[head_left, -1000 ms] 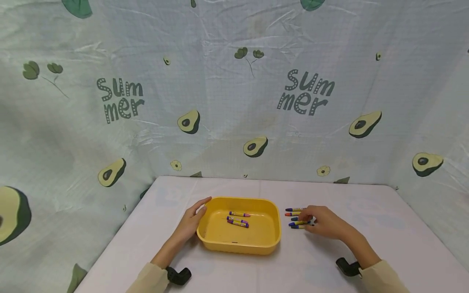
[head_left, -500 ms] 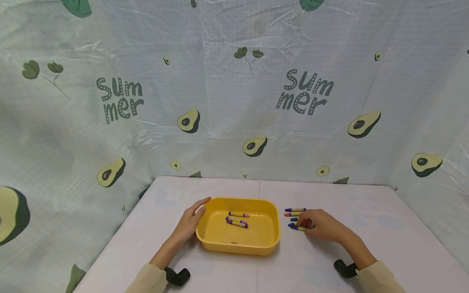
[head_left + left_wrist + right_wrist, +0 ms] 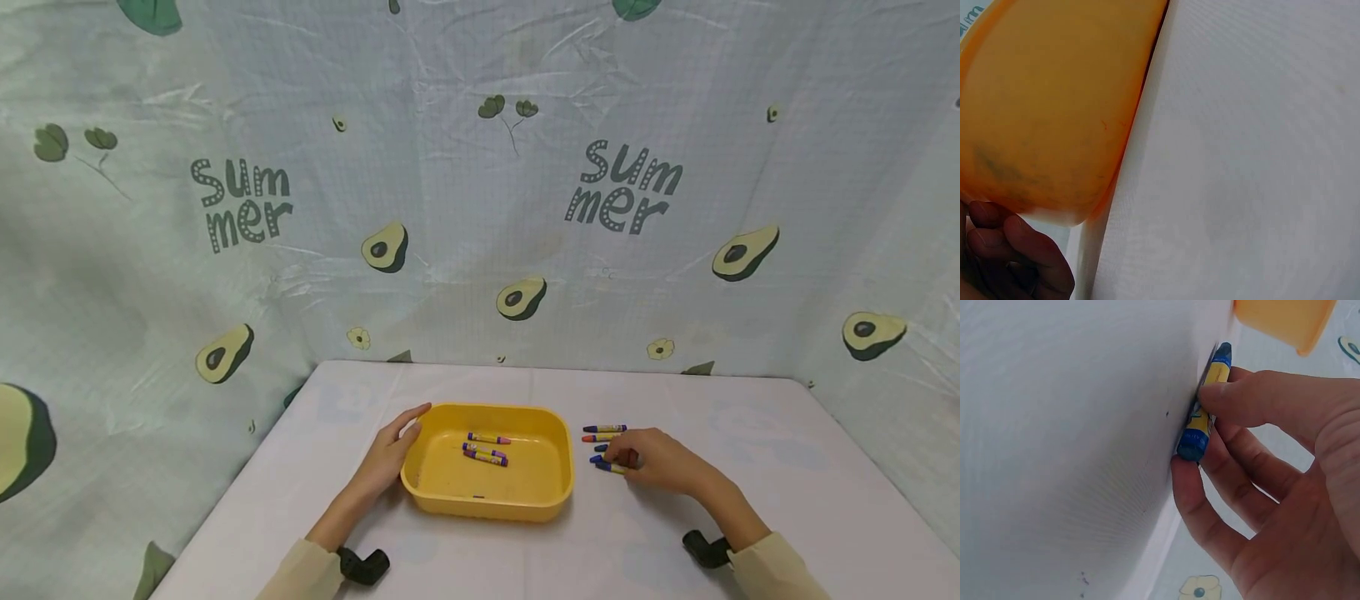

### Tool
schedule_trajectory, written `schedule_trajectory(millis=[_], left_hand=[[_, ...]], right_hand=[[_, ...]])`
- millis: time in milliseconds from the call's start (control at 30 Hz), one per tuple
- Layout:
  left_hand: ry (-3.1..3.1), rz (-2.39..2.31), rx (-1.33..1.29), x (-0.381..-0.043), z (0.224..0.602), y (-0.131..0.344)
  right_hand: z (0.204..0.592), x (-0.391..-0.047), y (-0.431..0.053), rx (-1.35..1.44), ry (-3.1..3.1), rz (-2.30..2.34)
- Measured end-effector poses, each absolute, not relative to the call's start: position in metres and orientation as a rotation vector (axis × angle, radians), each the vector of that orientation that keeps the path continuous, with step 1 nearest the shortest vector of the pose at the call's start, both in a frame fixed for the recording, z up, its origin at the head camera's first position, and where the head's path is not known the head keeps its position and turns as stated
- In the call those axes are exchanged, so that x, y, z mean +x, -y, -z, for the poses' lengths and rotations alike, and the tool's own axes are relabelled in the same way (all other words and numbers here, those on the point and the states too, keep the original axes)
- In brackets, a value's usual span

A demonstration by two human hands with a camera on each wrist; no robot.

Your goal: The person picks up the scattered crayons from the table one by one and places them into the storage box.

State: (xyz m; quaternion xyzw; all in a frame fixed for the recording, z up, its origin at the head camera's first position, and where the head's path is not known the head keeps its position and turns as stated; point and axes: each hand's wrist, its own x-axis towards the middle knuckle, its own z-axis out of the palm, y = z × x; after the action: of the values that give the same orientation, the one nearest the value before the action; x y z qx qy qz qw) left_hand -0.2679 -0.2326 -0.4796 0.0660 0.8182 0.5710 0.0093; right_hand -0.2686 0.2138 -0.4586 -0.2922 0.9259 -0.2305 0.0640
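Observation:
My left hand (image 3: 390,454) holds the left rim of a yellow plastic tray (image 3: 517,490), its fingers curled against the tray's wall in the left wrist view. Inside the tray lie three crayons, among them a pink-tipped one (image 3: 489,439) and a purple one (image 3: 485,458). To the right of the tray, my right hand (image 3: 656,458) bends over a row of crayons on the table. The right wrist view has its thumb and fingers pinching a blue crayon (image 3: 1205,403) with a yellow wrapper, close to the tabletop. My hand partly covers other blue crayons (image 3: 611,468).
A dark purple crayon (image 3: 604,428) and an orange-red crayon (image 3: 602,437) lie at the back of the row. The white table (image 3: 465,558) ends at a hanging cloth (image 3: 450,183) printed with avocados. A black wrist mount (image 3: 707,550) sits on each forearm.
My right hand has come slightly down and its fingers have drawn together over the blue crayons, which have shifted a little. The left hand and the tray stay nearly where they were.

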Motion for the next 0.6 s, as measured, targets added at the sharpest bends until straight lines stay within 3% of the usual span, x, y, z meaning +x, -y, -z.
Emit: schedule_trajectory(millis=[600], left_hand=[[-2.563,-1.778,0.195,-0.266,0.478,0.231]], right_hand=[[0.448,-0.264,-0.215,-0.908,-2.760,0.718]])
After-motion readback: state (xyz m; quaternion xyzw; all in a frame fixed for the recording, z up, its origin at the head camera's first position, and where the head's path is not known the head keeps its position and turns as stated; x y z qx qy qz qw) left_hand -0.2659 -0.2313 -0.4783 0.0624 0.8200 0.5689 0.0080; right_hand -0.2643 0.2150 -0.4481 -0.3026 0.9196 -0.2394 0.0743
